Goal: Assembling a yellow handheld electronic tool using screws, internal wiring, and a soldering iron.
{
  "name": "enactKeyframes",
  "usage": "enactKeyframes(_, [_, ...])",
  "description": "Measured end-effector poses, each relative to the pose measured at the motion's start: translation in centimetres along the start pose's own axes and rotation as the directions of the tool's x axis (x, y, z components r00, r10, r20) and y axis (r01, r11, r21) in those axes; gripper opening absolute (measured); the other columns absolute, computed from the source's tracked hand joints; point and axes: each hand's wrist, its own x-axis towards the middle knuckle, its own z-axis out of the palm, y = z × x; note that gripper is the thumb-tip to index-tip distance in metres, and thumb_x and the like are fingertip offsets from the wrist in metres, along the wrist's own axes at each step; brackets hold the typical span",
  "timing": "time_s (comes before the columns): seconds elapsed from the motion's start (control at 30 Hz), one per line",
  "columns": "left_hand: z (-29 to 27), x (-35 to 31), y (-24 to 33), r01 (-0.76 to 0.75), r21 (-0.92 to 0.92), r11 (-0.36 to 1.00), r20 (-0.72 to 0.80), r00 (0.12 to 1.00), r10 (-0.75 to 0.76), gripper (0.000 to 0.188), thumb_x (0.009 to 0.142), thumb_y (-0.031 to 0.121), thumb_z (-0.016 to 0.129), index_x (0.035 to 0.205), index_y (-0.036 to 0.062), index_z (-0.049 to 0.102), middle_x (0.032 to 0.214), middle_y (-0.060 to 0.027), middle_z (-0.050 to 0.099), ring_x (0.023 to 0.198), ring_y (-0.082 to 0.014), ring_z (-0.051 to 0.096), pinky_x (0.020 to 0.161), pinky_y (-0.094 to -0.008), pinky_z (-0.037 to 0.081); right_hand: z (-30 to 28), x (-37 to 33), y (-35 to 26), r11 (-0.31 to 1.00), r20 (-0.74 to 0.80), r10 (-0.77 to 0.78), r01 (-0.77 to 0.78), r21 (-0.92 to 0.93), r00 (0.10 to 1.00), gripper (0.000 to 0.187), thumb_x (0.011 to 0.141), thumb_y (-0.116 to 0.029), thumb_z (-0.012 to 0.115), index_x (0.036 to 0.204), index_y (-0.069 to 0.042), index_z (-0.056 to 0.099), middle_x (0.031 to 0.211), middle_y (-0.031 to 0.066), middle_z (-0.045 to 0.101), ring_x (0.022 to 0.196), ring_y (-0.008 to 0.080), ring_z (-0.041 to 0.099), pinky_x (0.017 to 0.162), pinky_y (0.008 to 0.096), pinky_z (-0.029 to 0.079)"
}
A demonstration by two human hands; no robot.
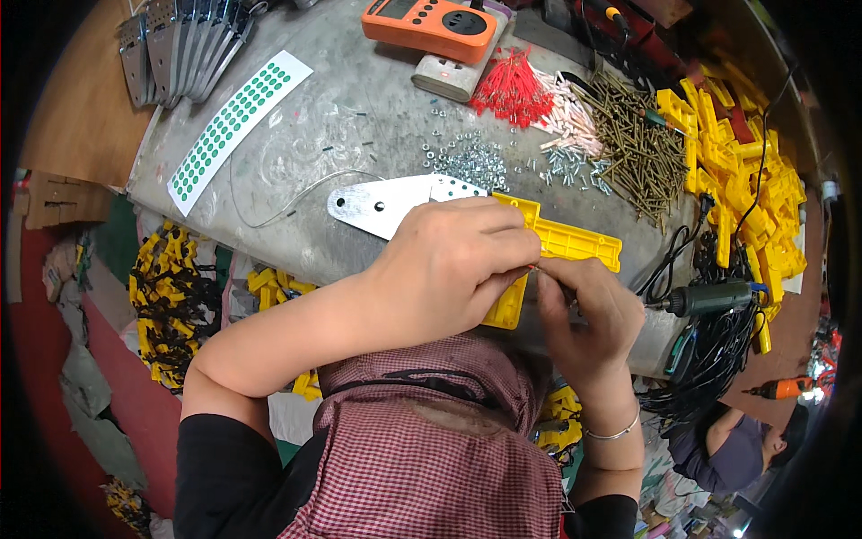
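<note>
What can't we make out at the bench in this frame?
All in the head view:
- Anything pinched between the fingertips of the left hand and right hand: hidden by the fingers, too small.
- Middle of the yellow plastic part: covered by the left hand.
- Far end of the orange meter: cut off by the upper edge.
- Count of the silvery hardware pieces: too small, overlapping.

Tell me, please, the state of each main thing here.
Left hand, fingers bent over yellow casing.
Right hand, fingers curled beside it.
Yellow casing, open, ribs showing.
Metal plate, partly hidden.
Orange meter, on or off unclear.
Golden screws, heaped.
Metal nuts, scattered.
Sticker sheet, bearing green dots.
Green tool, unheld.
</note>
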Motion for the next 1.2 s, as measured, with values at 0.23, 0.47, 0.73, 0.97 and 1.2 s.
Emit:
enactKeyframes(0.23, [-0.2,-0.2,0.4,-0.131,0.147,0.980,0.110,0.987,0.116,0.017,0.066,0.002,0.071,0.080,0.0045,0.063,0.073,-0.0074,0.055,0.065,-0.0272,0.057,0.057,-0.0368,0.047,-1.9,1.7,1.9,0.136,0.768,0.387,-0.855,0.500,0.511,0.014,0.094,-0.016,0.063,0.092,-0.003,0.059,0.073,-0.0025,0.059,0.061,0.0050,0.053,0.054,0.0186,0.043])
enactKeyframes(0.47, [0.0,0.5,0.0,0.036,-0.088,0.995,0.106,0.994,-0.027,0.015,0.068,-0.001,0.071,0.079,0.0048,0.063,0.076,-0.0090,0.058,0.071,-0.0287,0.059,0.062,-0.0365,0.048,-1.1,0.1,0.7,0.984,0.108,0.055,-0.072,0.163,0.993,0.021,0.076,-0.002,0.073,0.093,-0.003,0.062,0.078,0.0143,0.060,0.068,0.0294,0.064,0.061,0.0320,0.051])
enactKeyframes(0.73, [-0.4,-0.1,0.4,-0.077,0.161,0.984,0.154,0.987,0.052,0.018,0.062,0.001,0.069,0.078,0.0051,0.063,0.075,-0.0074,0.056,0.063,-0.0259,0.055,0.057,-0.0353,0.046,-1.6,1.4,1.5,0.055,0.762,0.431,-0.857,0.512,0.483,0.012,0.093,-0.011,0.064,0.100,-0.003,0.058,0.074,-0.0018,0.058,0.060,0.0051,0.055,0.054,0.0208,0.045])
enactKeyframes(0.97, [-0.3,0.4,0.0,0.003,-0.037,0.999,0.110,0.994,0.001,0.020,0.060,-0.003,0.067,0.078,0.0050,0.062,0.075,-0.0076,0.056,0.064,-0.0269,0.055,0.058,-0.0354,0.046,-0.4,0.0,0.4,0.994,0.079,0.037,-0.046,0.104,0.996,0.017,0.080,0.002,0.069,0.093,-0.004,0.061,0.073,0.0095,0.061,0.060,0.0229,0.062,0.056,0.0294,0.049])
enactKeyframes(1.2, [-1.4,0.3,-0.1,0.054,-0.042,0.998,0.120,0.992,-0.049,0.023,0.066,0.001,0.075,0.087,0.0048,0.067,0.086,-0.0069,0.064,0.080,-0.0252,0.061,0.071,-0.0340,0.049,-1.4,-0.2,0.4,0.821,0.320,0.327,-0.435,0.370,0.889,0.024,0.073,-0.001,0.076,0.094,-0.002,0.065,0.082,0.0033,0.065,0.070,0.0098,0.060,0.061,0.0230,0.047])
